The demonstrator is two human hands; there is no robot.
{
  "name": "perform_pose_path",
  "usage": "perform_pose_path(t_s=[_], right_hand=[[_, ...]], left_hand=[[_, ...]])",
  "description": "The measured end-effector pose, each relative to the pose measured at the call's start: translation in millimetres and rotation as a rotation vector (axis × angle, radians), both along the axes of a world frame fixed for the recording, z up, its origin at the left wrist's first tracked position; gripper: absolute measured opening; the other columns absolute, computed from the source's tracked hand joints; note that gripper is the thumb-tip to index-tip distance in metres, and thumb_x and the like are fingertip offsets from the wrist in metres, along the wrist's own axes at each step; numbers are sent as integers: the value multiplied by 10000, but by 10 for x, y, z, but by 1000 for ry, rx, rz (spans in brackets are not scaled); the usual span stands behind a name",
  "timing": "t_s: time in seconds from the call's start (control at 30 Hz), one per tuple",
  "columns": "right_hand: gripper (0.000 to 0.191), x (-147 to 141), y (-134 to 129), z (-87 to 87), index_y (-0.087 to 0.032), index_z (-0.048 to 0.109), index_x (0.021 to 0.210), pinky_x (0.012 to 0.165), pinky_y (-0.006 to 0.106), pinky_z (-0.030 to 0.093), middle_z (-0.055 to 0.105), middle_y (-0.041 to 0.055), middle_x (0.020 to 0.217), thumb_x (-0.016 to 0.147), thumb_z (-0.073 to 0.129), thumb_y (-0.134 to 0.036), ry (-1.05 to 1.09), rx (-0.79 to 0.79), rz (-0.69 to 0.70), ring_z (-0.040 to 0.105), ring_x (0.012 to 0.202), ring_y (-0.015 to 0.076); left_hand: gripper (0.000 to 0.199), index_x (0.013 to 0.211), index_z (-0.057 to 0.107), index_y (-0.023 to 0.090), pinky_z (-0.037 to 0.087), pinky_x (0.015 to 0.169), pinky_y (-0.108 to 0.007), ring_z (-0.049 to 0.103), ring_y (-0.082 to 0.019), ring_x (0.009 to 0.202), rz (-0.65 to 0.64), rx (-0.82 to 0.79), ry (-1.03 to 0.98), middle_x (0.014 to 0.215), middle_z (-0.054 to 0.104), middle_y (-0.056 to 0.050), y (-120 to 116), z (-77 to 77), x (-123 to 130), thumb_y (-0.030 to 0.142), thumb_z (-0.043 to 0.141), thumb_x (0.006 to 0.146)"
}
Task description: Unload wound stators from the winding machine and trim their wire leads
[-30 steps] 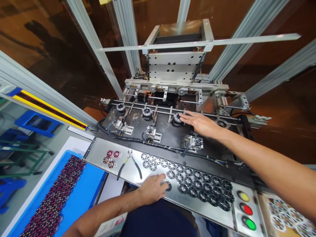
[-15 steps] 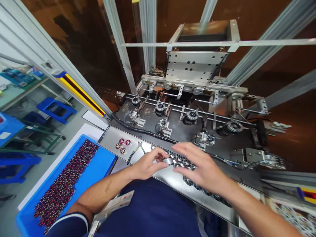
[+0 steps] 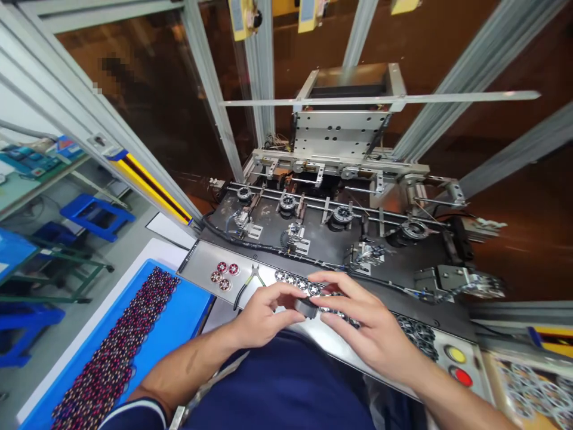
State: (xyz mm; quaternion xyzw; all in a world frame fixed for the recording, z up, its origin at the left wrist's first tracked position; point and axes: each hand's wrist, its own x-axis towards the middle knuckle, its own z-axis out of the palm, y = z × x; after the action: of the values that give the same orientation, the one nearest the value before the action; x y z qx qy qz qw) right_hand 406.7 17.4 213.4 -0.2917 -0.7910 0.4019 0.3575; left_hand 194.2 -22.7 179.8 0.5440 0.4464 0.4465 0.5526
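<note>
Grey and ring-like, a small part (image 3: pixel 306 308) sits just above the front of the steel table (image 3: pixel 201 254), between the person's two hands. The left hand (image 3: pixel 263 316) pinches it from the left, thumb below and fingers above. The right hand (image 3: pixel 371 319) comes in from the other side with its fingers parted and curved, a fingertip at the part's upper edge; whether it grips too, I cannot tell.

Behind the hands, dark and silver round pieces (image 3: pixel 290 280) lie in rows, partly hidden. To their left rest cutters (image 3: pixel 255 270) with spread handles, then five red-centred pieces (image 3: pixel 222 267) grouped together. A yellow button (image 3: pixel 456 354) and a red button (image 3: pixel 462 376) stand at the table's right end. Beyond, a dark machine plate (image 3: pixel 268 214) carries four round holders (image 3: pixel 342 215). Many black-and-red pieces (image 3: pixel 120 340) fill a band of the blue tray (image 3: pixel 181 319) at left.
</note>
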Motion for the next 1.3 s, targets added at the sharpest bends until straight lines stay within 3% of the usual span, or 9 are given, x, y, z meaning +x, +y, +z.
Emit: perform_pose_path(t_s=[0.1, 0.23, 0.43, 0.57, 0.67, 0.73, 0.87, 1.07, 1.3], right_hand=[[279, 19, 178, 139, -256, 800, 929, 1028, 420, 513, 644, 98, 1338, 1008, 568, -390, -52, -195, 199, 623, 1212, 264], [252, -3, 370, 199, -205, 787, 859, 1113, 411, 428, 672, 111, 1306, 978, 619, -350, -55, -346, 470, 532, 1350, 252], [251, -32, 421, 136, -170, 730, 883, 1117, 397, 421, 626, 146, 1361, 993, 553, -309, -27, -383, 610, 532, 1347, 227], [321, 334, 735, 231, -194, 742, 955, 1152, 428, 391, 515, 108, 1510, 1025, 486, -373, -163, -317, 472, 496, 1385, 235], [367, 973, 1273, 230, -250, 753, 1046, 1207, 493, 316, 416, 22, 1594, 1025, 441, -441, -391, -178, 143, 435, 1434, 259], [376, 1476, 1643, 112, -273, 758, 1006, 1190, 481, 360, 440, -13, 1578, 998, 437, -469, -587, -103, -94, 460, 1416, 264], [351, 2186, 2103, -326, -205, 737, 791, 1168, 499, 386, 514, 89, 1515, 956, 500, -404, -717, -118, -332, 464, 1404, 336], [228, 2366, 2262, -843, -169, 702, 1079, 1162, 553, 359, 509, 109, 1495, 977, 640, -363, -826, -101, -378, 438, 1404, 301], [224, 2466, 2305, -1010, -188, 689, 1138, 1164, 560, 351, 508, 100, 1486, 982, 649, -344, -905, -47, -361, 441, 1390, 298]], left_hand=[[382, 1065, 774, 196, 593, 827, -327, 729, -207, 851, -73, 123, 201, 1007, 787, -99, -10, 55, -122, 504, 730, 844], [298, 1094, 789, 262, 600, 907, -360, 750, -254, 990, -132, 235, 318, 1068, 801, -83, 0, 70, -226, 446, 712, 872], [342, 1176, 756, 290, 600, 892, -354, 754, -241, 935, -159, 97, 316, 1078, 799, -74, -2, -17, -221, 398, 747, 852], [656, 1391, 588, 238, 609, 845, -350, 737, -233, 915, -57, -79, 160, 1225, 743, -133, 40, -67, -236, 394, 807, 794], [601, 1330, 609, 200, 610, 850, -353, 730, -242, 944, 110, -133, 185, 1248, 724, -162, 84, -99, -350, 409, 796, 798], [537, 1246, 649, 188, 615, 850, -353, 735, -244, 938, 229, -154, 247, 1203, 742, -157, 110, -140, -459, 458, 778, 800], [546, 1119, 692, 175, 631, 857, -359, 754, -259, 929, 336, -206, 352, 1135, 769, -139, 159, -253, -650, 562, 785, 745], [524, 1112, 705, 183, 623, 875, -336, 760, -243, 930, 318, -246, 391, 1129, 779, -121, 218, -318, -728, 548, 788, 745], [517, 1114, 725, 193, 629, 845, -327, 756, -255, 961, 281, -234, 478, 1150, 777, -115, 237, -387, -786, 561, 773, 754]])
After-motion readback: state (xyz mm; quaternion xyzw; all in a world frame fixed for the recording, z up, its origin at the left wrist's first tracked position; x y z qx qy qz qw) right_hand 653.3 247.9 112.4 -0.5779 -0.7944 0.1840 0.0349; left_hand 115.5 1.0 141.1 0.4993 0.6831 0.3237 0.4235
